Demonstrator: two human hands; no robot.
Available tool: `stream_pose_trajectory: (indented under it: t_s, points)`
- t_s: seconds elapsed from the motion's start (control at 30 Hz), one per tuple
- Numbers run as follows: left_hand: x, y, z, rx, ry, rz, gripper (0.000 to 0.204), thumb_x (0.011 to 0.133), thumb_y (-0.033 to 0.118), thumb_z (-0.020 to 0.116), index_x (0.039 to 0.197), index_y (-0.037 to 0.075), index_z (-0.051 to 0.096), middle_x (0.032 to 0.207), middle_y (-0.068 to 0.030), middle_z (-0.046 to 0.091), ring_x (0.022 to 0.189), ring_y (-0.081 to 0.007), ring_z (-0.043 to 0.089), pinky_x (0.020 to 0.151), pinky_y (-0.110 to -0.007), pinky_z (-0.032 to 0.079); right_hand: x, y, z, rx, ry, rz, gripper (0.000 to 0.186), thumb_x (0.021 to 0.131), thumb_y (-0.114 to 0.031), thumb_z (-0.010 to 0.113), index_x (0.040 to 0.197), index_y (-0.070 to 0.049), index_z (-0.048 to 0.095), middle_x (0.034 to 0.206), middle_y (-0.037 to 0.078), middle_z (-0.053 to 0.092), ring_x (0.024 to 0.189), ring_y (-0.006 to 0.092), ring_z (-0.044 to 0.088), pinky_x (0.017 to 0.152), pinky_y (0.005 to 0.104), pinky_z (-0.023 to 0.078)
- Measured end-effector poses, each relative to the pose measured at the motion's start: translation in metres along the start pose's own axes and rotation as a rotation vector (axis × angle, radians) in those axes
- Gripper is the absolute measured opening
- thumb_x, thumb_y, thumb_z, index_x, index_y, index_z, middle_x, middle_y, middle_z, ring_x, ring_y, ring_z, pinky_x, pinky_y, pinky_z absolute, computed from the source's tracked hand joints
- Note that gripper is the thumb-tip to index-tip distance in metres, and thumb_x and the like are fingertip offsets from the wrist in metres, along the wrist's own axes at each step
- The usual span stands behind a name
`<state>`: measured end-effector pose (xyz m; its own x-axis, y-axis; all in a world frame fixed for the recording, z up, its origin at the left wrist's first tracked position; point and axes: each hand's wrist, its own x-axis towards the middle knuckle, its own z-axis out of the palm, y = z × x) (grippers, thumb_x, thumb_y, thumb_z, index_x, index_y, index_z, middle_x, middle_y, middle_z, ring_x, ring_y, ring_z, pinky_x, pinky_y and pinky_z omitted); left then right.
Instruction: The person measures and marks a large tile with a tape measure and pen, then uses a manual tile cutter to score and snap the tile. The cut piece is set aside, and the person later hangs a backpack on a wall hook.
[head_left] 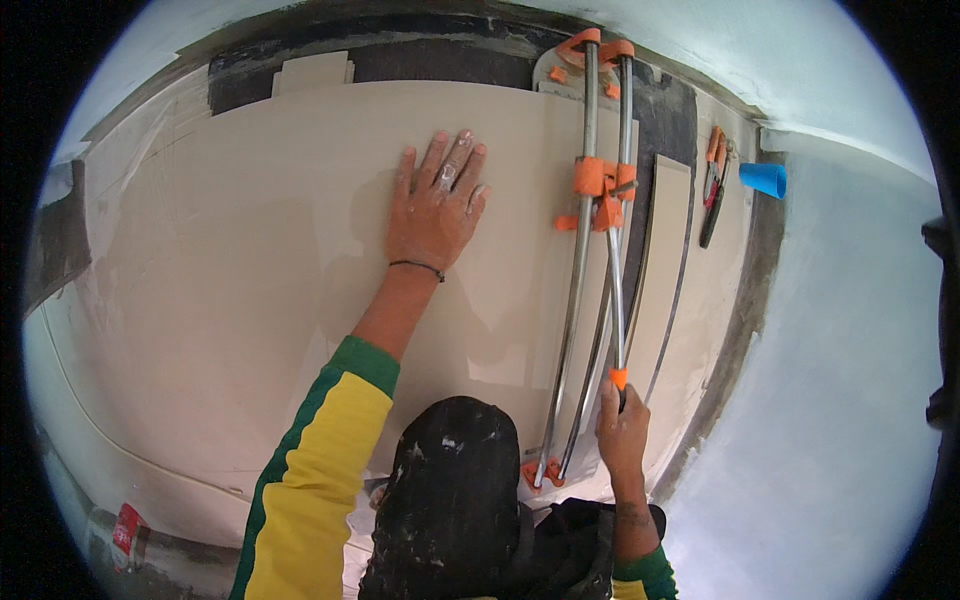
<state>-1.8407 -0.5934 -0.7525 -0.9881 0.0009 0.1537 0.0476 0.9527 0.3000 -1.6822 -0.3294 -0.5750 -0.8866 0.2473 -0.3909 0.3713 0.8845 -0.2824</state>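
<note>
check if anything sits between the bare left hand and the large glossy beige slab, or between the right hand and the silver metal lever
Nothing visible does: the left hand rests palm down on the beige slab, and the right hand grips the metal lever below its orange collar.

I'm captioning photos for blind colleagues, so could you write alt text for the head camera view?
A person's right hand grips the handle of an orange-and-steel rail cutter set along the right side of a large beige slab. The left hand lies flat on the slab. Farther right are hand tools and a blue cup-like object.
</note>
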Motion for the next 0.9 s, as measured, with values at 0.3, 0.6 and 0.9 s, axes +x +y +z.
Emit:
stream_pose_trajectory:
  t_s: [0.3,0.6,0.9]
  points:
    - [0.001,-0.002,-0.005,-0.012,-0.037,-0.014,0.050,0.100,0.043,0.051,0.147,0.026,0.048,0.157,0.0070,0.041,0.147,-0.0152,0.031,0.124,-0.045,0.018,0.044,-0.031,-0.011,0.067,-0.038,0.157,0.046,0.103,-0.034,0.054,0.084,0.007,0.060,0.059,0.018,0.053,0.053,0.0277,0.051,0.055,0.0433,0.042]
    - [-0.001,-0.004,-0.006,-0.085,-0.042,-0.005,0.053,0.098,0.042,0.055,0.147,0.022,0.048,0.157,0.0033,0.040,0.147,-0.0188,0.031,0.123,-0.048,0.020,0.066,-0.044,-0.016,0.049,-0.033,0.128,0.050,0.103,-0.037,0.053,0.075,0.004,0.053,0.055,0.011,0.048,0.050,0.0205,0.046,0.050,0.0391,0.038]
    - [-0.002,-0.005,-0.003,-0.096,-0.017,-0.013,0.054,0.097,0.043,0.055,0.147,0.022,0.048,0.158,0.0039,0.039,0.147,-0.0190,0.030,0.123,-0.048,0.020,0.088,-0.066,-0.019,0.170,-0.049,0.184,0.045,0.103,-0.046,0.052,0.075,-0.011,0.044,0.054,-0.004,0.038,0.039,0.0041,0.034,0.034,0.0235,0.028]
